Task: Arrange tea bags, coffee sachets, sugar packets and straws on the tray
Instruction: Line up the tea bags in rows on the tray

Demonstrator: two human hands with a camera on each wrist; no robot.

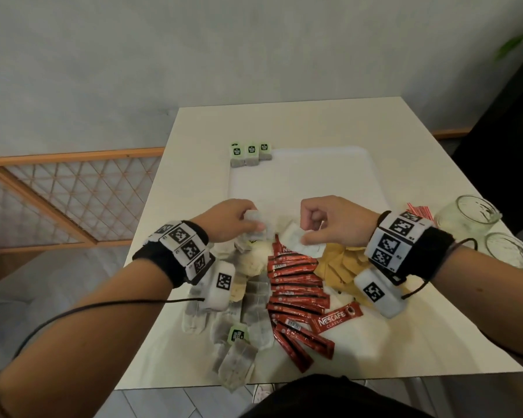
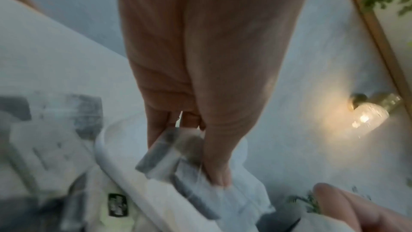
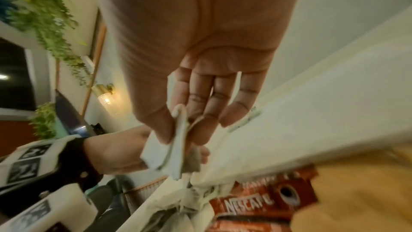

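Three tea bags (image 1: 250,154) stand at the tray's (image 1: 329,176) far-left corner; sachets (image 1: 296,285), sugar (image 1: 338,267) and straws (image 1: 420,211) wait on the bench (image 1: 390,336). The left hand (image 1: 227,220) pinches a tea bag (image 1: 257,224) and the right hand (image 1: 335,221) pinches a white packet (image 1: 299,241) over the tray's near edge, so most remains, I judge.

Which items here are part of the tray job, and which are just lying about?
Job:
tray
tea bags at its far left corner
tea bag in left hand
packet in right hand
coffee sachets
yellow packets
straws

Lying about:
glass jars
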